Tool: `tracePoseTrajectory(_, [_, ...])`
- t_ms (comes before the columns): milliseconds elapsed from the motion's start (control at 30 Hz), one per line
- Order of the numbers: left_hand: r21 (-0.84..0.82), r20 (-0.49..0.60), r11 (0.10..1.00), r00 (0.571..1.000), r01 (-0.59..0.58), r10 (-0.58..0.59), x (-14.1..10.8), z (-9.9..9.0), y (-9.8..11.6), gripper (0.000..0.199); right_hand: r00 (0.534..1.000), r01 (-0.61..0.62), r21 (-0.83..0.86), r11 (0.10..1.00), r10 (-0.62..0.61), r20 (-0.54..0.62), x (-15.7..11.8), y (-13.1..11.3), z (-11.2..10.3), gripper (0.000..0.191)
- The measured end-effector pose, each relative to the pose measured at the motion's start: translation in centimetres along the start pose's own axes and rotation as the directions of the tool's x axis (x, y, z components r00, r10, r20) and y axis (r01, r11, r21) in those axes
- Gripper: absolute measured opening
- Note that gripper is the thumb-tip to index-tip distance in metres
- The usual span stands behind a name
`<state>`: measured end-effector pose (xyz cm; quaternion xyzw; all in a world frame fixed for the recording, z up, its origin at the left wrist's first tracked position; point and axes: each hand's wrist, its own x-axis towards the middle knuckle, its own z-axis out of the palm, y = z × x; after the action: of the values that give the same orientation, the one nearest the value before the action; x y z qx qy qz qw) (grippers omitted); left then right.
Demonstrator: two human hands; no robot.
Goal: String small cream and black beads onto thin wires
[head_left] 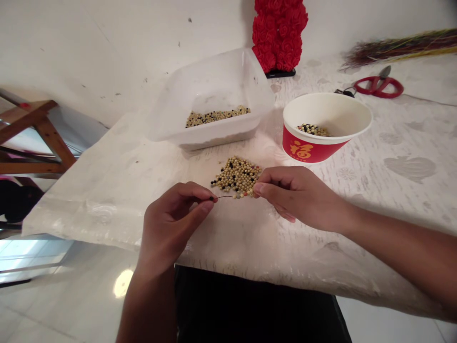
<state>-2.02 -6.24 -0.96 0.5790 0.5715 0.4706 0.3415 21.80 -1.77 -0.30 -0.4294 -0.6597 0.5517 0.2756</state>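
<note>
Surface: table under a white embossed cover, draped over the front edge.
Centre, near front edge: loose heap of cream and black beads.
Centre, far side: white plastic tub holding beads.
Right of tub: red-and-white paper bowl, just beside it, holding beads.
Far right: red-handled scissors; bundle of multicoloured strands.
Far edge: red rose ornament on a black base.
</note>
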Motion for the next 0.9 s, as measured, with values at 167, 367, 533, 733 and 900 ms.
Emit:
tracePoseTrajectory(167, [0.002,0.001,1.000,1.000,-0.006,0.006,0.02,-0.03,0.01,0.009,1.000,0.005,0.010,1.000,-0.005,-0.014,0.01,0.11,0.13,0.026])
tracePoseTrajectory(367, [-0.019,0.007,1.000,1.000,0.001,-0.001,-0.05,0.01,-0.09,0.010,1.000,0.000,0.025,1.000,0.000,-0.016,0.08,0.10,0.09,0.026])
tracePoseTrajectory(533, [-0.008,-0.002,1.000,1.000,0.002,-0.002,0.04,0.06,-0.13,0.010,1.000,0.008,0.017,1.000,-0.008,-0.014,-0.02,0.08,0.07,0.026])
tracePoseTrajectory(733, [0.005,-0.012,1.000,1.000,-0.011,0.011,0.02,0.01,-0.18,0.009,1.000,0.010,0.029,1.000,-0.010,-0.011,-0.02,0.09,0.08,0.027])
tracePoseTrajectory(900, [0.019,-0.019,1.000,1.000,-0.010,0.011,-0.02,0.01,-0.06,0.009,1.000,0.012,0.012,1.000,-0.011,-0.018,-0.02,0.15,0.08,0.026])
